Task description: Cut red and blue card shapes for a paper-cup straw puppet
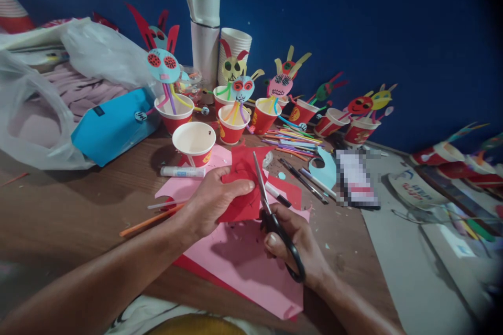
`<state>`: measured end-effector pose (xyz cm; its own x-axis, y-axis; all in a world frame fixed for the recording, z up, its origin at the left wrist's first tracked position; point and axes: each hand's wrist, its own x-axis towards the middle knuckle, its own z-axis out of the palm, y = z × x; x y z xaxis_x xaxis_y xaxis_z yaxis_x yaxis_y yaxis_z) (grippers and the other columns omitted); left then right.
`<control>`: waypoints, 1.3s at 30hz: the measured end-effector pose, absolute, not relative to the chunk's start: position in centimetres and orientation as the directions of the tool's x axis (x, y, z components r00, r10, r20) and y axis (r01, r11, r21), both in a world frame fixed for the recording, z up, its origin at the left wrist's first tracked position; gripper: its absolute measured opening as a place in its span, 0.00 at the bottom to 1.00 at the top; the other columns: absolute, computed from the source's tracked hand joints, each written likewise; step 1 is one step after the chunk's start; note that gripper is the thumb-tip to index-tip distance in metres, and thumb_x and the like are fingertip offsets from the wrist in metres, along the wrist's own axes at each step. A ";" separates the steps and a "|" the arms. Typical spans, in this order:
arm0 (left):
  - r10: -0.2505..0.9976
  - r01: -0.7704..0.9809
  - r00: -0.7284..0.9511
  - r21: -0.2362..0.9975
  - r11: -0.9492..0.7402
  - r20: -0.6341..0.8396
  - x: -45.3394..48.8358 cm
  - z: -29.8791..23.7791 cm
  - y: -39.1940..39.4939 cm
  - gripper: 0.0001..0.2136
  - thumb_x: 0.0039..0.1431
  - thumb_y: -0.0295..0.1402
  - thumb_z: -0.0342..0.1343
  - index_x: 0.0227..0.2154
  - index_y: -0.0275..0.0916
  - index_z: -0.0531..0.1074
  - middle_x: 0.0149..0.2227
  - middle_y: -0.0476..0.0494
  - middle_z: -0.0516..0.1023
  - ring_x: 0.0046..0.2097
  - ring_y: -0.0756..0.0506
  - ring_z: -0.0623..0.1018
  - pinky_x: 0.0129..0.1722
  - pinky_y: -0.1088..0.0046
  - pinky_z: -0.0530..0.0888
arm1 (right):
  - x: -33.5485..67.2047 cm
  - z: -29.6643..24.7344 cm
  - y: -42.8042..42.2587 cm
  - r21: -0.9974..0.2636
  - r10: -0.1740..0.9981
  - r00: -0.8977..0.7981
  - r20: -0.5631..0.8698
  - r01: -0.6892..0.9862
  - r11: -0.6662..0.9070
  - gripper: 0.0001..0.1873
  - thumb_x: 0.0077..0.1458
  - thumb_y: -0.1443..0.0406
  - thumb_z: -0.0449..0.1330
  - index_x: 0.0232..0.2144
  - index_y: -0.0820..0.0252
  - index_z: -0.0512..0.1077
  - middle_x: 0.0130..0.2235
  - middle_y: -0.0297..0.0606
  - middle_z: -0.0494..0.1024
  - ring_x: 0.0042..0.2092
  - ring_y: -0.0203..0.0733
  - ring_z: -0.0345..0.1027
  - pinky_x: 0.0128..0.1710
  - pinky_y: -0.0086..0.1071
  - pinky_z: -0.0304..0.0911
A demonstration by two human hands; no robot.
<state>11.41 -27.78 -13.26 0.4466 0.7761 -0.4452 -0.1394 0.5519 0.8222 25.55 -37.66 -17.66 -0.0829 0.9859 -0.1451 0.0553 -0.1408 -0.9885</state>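
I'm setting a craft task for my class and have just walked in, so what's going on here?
The left hand holds a piece of red paper, while the right hand grips scissors, their blades at the paper's right side. Pink paper lies below on the table. Farther back stand red-and-white cups, several with decorated paper faces above them.

Dim Room, Dark Corner

The light is dim. A soft shadow lies on the pink paper [271,277]. The scissors [275,226] look fairly clear, but the cups [437,153] by the right edge are blurry and stretched. The blue wall [353,15] fades to black at the corner. Squares hide the phone screen [357,178].
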 end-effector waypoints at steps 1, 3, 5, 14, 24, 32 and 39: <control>0.775 -0.136 0.449 0.823 0.552 -0.446 11.4 -13.3 -27.7 0.04 0.44 0.25 0.55 0.22 0.34 0.65 0.16 0.53 0.69 0.17 0.54 0.69 0.15 0.82 0.66 | 25.6 -17.6 -37.7 -0.988 0.986 -0.083 -0.147 0.055 -0.142 0.14 0.48 0.57 0.59 0.31 0.60 0.63 0.25 0.30 0.65 0.23 0.29 0.58 0.20 0.21 0.55; 0.772 -0.130 0.455 0.824 0.551 -0.444 11.3 -13.3 -27.6 0.03 0.44 0.24 0.55 0.22 0.34 0.65 0.16 0.52 0.69 0.17 0.54 0.69 0.16 0.82 0.66 | 25.6 -17.6 -37.7 -0.988 0.986 -0.083 -0.148 0.062 -0.143 0.14 0.48 0.57 0.59 0.32 0.60 0.63 0.26 0.30 0.65 0.23 0.28 0.58 0.20 0.21 0.54; 0.768 -0.123 0.465 0.826 0.549 -0.441 11.3 -13.4 -27.6 0.03 0.43 0.24 0.55 0.23 0.34 0.66 0.16 0.52 0.70 0.17 0.54 0.69 0.17 0.82 0.66 | 25.6 -17.5 -37.6 -0.988 0.986 -0.089 -0.143 0.074 -0.137 0.14 0.47 0.57 0.59 0.33 0.60 0.63 0.26 0.30 0.64 0.23 0.28 0.57 0.19 0.21 0.53; 0.745 -0.097 0.495 0.823 0.559 -0.447 11.1 -13.5 -27.5 0.03 0.42 0.26 0.56 0.22 0.34 0.68 0.16 0.51 0.70 0.17 0.54 0.69 0.17 0.81 0.66 | 25.6 -17.5 -37.5 -0.989 0.985 -0.112 -0.134 0.074 -0.127 0.16 0.47 0.56 0.59 0.32 0.61 0.62 0.26 0.32 0.65 0.22 0.28 0.55 0.17 0.20 0.52; 0.743 -0.075 0.504 0.834 0.547 -0.442 11.0 -13.7 -27.4 0.02 0.42 0.26 0.56 0.21 0.34 0.67 0.16 0.51 0.70 0.17 0.54 0.69 0.17 0.81 0.65 | 25.6 -17.5 -37.7 -0.985 0.984 -0.077 -0.162 0.065 -0.157 0.17 0.45 0.56 0.60 0.33 0.61 0.64 0.25 0.31 0.64 0.22 0.29 0.58 0.15 0.20 0.53; 0.741 -0.038 0.502 0.844 0.535 -0.447 10.9 -13.8 -27.3 0.03 0.42 0.27 0.56 0.22 0.34 0.67 0.16 0.51 0.69 0.18 0.54 0.69 0.17 0.81 0.65 | 25.6 -17.6 -37.7 -0.984 0.982 -0.061 -0.179 0.039 -0.176 0.17 0.43 0.56 0.62 0.32 0.60 0.64 0.24 0.30 0.65 0.22 0.30 0.58 0.18 0.22 0.55; 0.739 -0.067 0.527 0.847 0.528 -0.419 10.8 -14.1 -27.2 0.03 0.43 0.27 0.56 0.22 0.35 0.67 0.18 0.51 0.70 0.19 0.53 0.69 0.19 0.80 0.66 | 25.4 -17.4 -37.6 -0.983 0.981 -0.062 -0.185 0.012 -0.185 0.16 0.44 0.57 0.62 0.31 0.60 0.64 0.25 0.30 0.65 0.22 0.29 0.58 0.19 0.22 0.56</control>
<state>10.80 -27.24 -14.12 0.5267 0.7394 -0.4194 -0.0670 0.5279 0.8467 25.44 -37.60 -17.39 -0.0617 0.9808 -0.1850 0.0120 -0.1846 -0.9827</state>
